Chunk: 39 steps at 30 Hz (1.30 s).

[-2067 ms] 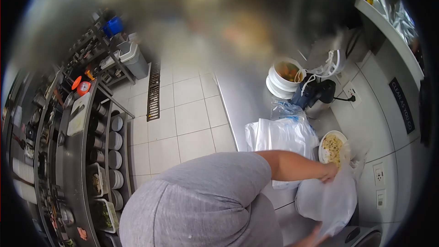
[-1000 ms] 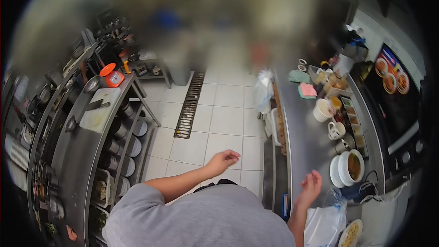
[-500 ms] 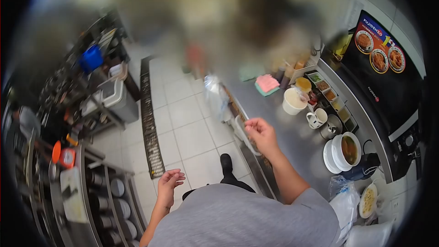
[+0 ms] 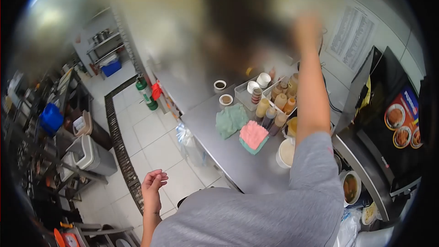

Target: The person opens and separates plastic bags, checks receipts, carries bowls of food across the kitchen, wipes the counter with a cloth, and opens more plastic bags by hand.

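My right hand (image 4: 307,26) reaches up and far forward over the counter (image 4: 206,144). Blur hides its fingers and whatever it touches; a dark blurred shape lies just left of it. Below that forearm stand several sauce bottles (image 4: 280,103) beside a white basket (image 4: 244,98) with white cups (image 4: 263,80). My left hand (image 4: 154,185) hangs over the tiled floor, holding nothing, its fingers loosely bent and the thumb apart. Nearer on the counter lie a green cloth (image 4: 231,120) and a pink cloth (image 4: 254,135). Two small sauce bowls (image 4: 225,100) sit farther back.
A microwave (image 4: 388,128) stands at the right, with a bowl of soup (image 4: 351,187) below it. A white tub (image 4: 286,153) is by my right sleeve. Along the left are a grey bin (image 4: 96,155), a floor drain (image 4: 120,148) and metal shelving. A green cylinder (image 4: 146,93) stands beyond the counter.
My right hand has gone from low over the counter's edge to far forward and up. The view has swung toward the counter's far end. My left hand stays low and empty.
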Each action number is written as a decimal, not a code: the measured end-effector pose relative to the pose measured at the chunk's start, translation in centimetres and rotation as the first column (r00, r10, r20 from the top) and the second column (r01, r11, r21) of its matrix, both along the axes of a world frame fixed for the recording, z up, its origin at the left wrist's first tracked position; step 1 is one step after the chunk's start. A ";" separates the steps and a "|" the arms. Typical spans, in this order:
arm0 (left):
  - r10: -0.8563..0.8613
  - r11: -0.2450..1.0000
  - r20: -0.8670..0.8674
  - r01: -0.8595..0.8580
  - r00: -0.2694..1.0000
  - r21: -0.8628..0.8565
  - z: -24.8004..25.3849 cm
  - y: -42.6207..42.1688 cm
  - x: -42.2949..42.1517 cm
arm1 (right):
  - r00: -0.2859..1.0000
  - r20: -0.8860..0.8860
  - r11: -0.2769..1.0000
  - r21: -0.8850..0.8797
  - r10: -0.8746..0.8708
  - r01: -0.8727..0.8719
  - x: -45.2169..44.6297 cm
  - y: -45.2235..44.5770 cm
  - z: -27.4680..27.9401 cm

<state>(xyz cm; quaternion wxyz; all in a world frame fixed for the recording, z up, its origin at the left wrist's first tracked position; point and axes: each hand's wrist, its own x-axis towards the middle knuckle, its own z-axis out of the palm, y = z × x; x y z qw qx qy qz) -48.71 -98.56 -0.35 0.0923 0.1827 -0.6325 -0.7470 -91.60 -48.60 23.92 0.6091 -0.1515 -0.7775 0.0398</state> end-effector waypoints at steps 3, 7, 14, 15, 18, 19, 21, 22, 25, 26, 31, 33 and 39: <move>-0.203 0.979 0.058 0.203 0.978 -0.005 0.8 -0.1 -6.8 | 0.972 0.196 0.886 -0.464 0.128 -0.023 -0.1 -3.5 5.5; -0.522 0.853 -0.107 0.516 0.846 -0.081 3.5 0.1 -17.6 | 0.666 -0.221 0.624 -0.235 0.713 -0.746 0.5 -4.6 7.6; -0.824 0.019 -0.563 0.996 0.062 0.083 12.7 6.9 -37.0 | 0.415 -0.173 0.264 -0.546 0.893 -0.796 13.1 -18.7 2.5; -0.791 -0.127 -0.611 0.978 0.001 0.165 14.2 8.8 -39.4 | 0.416 -0.067 0.276 -0.651 0.907 -0.707 13.5 -18.8 1.1; -0.786 -0.279 -0.618 0.908 -0.029 0.313 19.6 12.4 -43.9 | 0.343 0.016 0.235 -0.760 0.939 -0.606 14.5 -22.3 0.1; -0.795 -0.233 -0.607 0.932 -0.019 0.277 20.3 13.6 -45.3 | 0.348 0.082 0.279 -0.776 0.934 -0.566 14.9 -23.8 0.7; -0.834 -0.169 -0.551 0.930 0.041 0.325 21.5 14.1 -47.1 | 0.424 0.482 0.641 -0.612 0.766 -0.463 15.2 -25.3 2.7; -0.841 -0.082 -0.529 0.940 0.113 0.330 21.9 14.0 -47.5 | 0.436 0.666 0.790 -0.440 0.606 -0.426 15.3 -26.3 4.3; -0.795 0.078 -0.547 0.940 0.260 0.333 21.8 14.1 -49.9 | 0.422 0.821 0.831 -0.109 0.384 -0.545 14.9 -26.2 8.6; -0.797 0.062 -0.552 0.944 0.243 0.325 21.9 13.7 -50.5 | 0.541 0.772 0.914 -0.124 0.333 -0.385 15.1 -27.2 11.5; -0.766 0.025 -0.617 0.967 0.182 0.254 20.7 11.6 -51.1 | 0.945 -0.214 0.968 0.089 0.248 -0.234 11.9 -18.6 25.5; -0.775 -0.006 -0.619 0.978 0.127 0.207 20.2 10.7 -50.7 | 0.945 -0.307 0.993 0.057 0.113 -0.100 11.2 -11.5 28.7; -0.790 0.054 -0.600 0.990 0.123 0.132 19.0 9.1 -49.3 | 0.921 -0.388 0.852 -0.468 0.040 -0.235 11.4 -8.1 34.6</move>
